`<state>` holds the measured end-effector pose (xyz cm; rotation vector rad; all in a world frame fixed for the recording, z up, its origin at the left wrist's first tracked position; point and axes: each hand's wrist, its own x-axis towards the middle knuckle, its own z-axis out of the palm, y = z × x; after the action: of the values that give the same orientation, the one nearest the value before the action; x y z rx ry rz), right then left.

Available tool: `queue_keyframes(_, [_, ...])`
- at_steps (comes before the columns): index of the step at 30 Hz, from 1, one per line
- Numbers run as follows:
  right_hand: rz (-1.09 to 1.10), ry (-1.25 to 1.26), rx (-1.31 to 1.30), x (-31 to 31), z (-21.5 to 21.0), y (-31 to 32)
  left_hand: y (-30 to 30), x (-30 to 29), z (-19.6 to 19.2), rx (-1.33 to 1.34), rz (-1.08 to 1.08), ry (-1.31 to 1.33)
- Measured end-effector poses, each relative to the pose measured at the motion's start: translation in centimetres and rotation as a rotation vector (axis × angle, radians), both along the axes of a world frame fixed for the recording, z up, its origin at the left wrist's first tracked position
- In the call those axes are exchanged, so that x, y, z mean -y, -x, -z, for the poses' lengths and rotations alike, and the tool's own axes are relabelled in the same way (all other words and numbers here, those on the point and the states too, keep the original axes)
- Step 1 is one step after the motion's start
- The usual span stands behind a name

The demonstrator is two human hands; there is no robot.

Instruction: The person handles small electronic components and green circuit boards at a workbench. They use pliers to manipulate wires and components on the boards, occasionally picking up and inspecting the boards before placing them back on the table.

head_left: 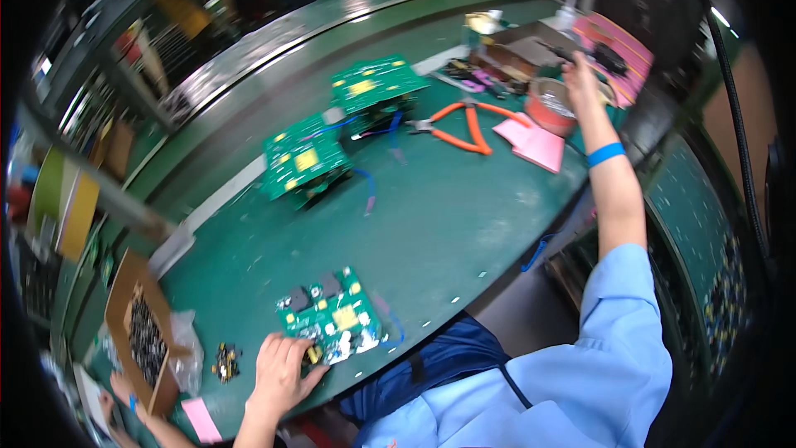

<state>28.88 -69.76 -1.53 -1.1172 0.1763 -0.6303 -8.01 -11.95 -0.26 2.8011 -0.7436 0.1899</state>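
A green circuit board (344,318) with black, white and yellow parts lies near the table's front edge. At its lower left corner is my left hand (280,372), thumb and fingers closed about a small yellow-and-black component (313,354). My right arm, with a blue wristband, stretches to the far right. There my right hand (580,79), smeared by motion, has its fingers closed by a slim dark tool (554,51) whose kind I cannot make out. Just below that hand stands a round reddish tin (550,108). Pink paper slips (537,149) lie beside the tin.
Two more green boards (303,158) (377,85) stand raised at the back. Orange-handled pliers (473,126) lie right of them. At left are a cardboard box (124,315) of dark parts, a small component pile (225,362) and another person's hand (122,386).
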Motion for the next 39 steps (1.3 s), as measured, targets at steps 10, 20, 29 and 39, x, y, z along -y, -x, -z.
queue_keyframes(10, [-0.002,-0.487,-0.084,0.4,0.7,-2.8,-1.1,0.6,1.1,0.008,-0.123,0.116])
queue_keyframes(20, [-0.416,-0.402,0.026,-7.2,1.6,-1.2,-1.8,0.0,-0.7,-0.001,-0.079,0.053])
queue_keyframes(29, [-0.949,0.782,-0.047,-32.9,-2.3,13.1,-16.0,-2.5,-2.1,-0.278,-0.502,0.837])
queue_keyframes(39, [-1.067,0.574,-0.205,-36.7,0.5,11.9,-19.1,-0.5,-0.6,-0.433,-0.604,1.107])
